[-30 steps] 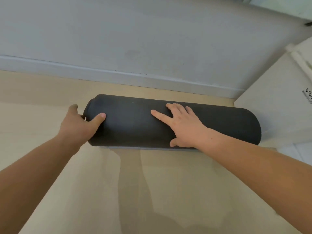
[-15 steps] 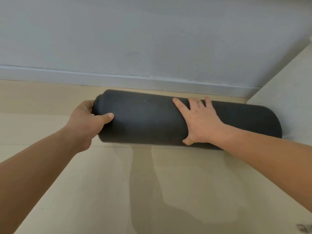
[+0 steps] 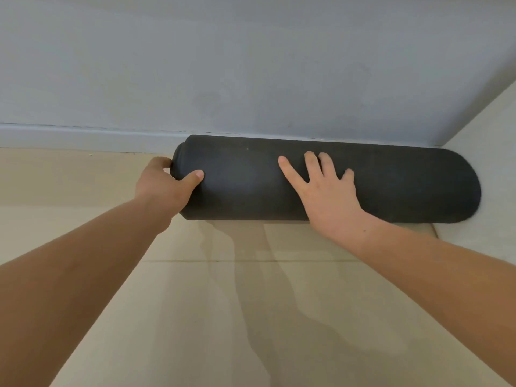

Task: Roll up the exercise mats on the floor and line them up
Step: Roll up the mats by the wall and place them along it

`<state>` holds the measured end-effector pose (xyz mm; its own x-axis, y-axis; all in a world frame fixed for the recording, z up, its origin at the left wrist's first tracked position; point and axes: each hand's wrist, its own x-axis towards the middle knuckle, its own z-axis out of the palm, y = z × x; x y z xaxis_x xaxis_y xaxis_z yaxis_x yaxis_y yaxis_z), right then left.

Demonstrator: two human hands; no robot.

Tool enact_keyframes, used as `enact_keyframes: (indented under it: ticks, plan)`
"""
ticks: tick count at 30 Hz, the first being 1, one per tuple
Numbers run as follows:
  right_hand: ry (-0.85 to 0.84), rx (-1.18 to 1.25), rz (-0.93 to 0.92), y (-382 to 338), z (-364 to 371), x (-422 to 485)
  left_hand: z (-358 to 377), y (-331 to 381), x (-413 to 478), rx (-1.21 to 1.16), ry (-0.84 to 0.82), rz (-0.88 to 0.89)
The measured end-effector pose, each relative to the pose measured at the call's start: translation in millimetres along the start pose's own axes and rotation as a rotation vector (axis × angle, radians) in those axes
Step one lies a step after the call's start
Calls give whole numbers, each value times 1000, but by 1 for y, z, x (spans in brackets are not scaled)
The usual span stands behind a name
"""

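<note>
A black exercise mat (image 3: 243,177), rolled into a thick cylinder, lies on the beige floor along the foot of the grey wall. Its right end touches a white panel in the corner. My left hand (image 3: 164,185) grips the roll's left end, thumb on the front and fingers curled round the end face. My right hand (image 3: 324,191) lies flat on the top of the roll near its middle, fingers spread and straight.
A pale skirting board (image 3: 83,138) runs along the grey wall (image 3: 251,65) behind the roll. A white panel (image 3: 494,169) stands at the right, forming a corner. Beige floor (image 3: 223,317) stretches toward me.
The roll has travelled away from me to the wall and to the right, into the corner. Both hands went with it and kept their hold.
</note>
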<state>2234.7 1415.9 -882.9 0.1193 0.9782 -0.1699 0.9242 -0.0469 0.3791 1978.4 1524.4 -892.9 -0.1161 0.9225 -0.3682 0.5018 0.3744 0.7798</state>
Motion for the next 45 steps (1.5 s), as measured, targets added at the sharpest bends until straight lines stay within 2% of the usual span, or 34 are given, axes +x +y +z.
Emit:
enact_keyframes:
  ticks: [3, 9, 12, 16, 19, 22, 25, 29, 32, 37, 45]
  plan:
    - [19, -24, 29, -2, 3, 4, 1, 2, 0, -41, -22, -57]
    - [30, -24, 60, 6, 1, 30, -6, 18, 7, -196, 18, -50]
    - [23, -4, 52, 10, -11, 41, -12, 22, 4, -224, -19, -24]
    - [33, -26, 54, 4, -21, 29, -22, 10, -11, -120, -24, 42]
    - [7, 36, 20, -11, -28, 12, -34, -10, -21, -51, -6, 24]
    - [26, 82, -58, -41, -43, -8, -54, -35, -33, 20, -88, -20]
    - [16, 187, -211, -82, -70, -23, -82, -60, -51, 73, -193, -81]
    - [-190, 221, -392, -146, -115, -36, -140, -98, -85, 113, -300, -90]
    - [-296, 237, -521, -205, -150, -47, -205, -136, -115, 140, -301, -113]
    - [-295, 184, -728, -341, -217, -74, -332, -220, -170, 150, -142, -203]
    - [-252, 154, -1002, -561, -296, -164, -459, -357, -259, -161, 168, -358]
